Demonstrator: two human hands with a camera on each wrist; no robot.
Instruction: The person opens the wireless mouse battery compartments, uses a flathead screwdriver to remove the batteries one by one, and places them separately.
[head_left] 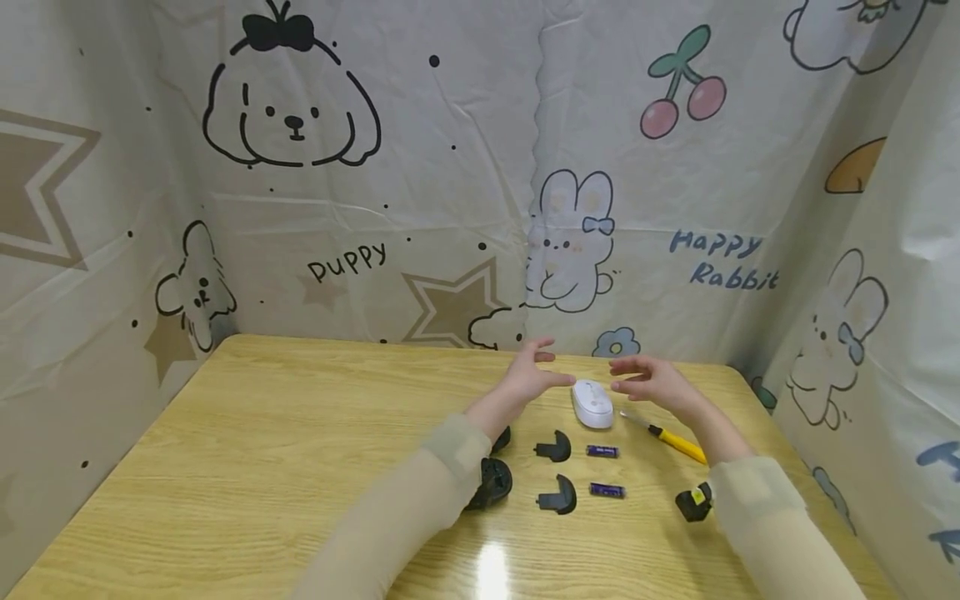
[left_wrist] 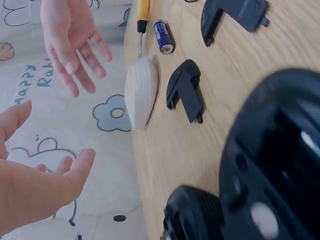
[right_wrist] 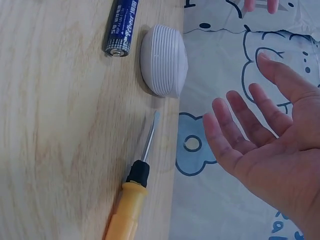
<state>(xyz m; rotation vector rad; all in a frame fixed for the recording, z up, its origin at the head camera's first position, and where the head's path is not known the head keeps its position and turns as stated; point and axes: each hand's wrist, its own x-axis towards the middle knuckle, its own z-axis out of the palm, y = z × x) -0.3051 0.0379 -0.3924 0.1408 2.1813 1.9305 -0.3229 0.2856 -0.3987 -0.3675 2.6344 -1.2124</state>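
Observation:
A white computer mouse (head_left: 592,404) with ribbed sides (right_wrist: 162,61) lies near the back edge of the table. To its left hovers my left hand (head_left: 531,372), fingers spread and holding nothing; the thumb overlaps the mouse's edge in the head view. My right hand (head_left: 656,385) is raised on the other side, palm facing inward, with loosely bent fingers (right_wrist: 240,120) and nothing in them. A yellow-handled screwdriver (head_left: 678,444) lies below the right hand, its metal tip pointing toward the mouse.
Nearer me lie two blue batteries (head_left: 602,451) and two black hooked pieces (head_left: 555,447). Larger black parts (head_left: 495,481) sit left of them, partly hidden by my left sleeve. A black block with a yellow mark (head_left: 694,502) is beside my right sleeve. A printed curtain (head_left: 450,200) stands behind the table.

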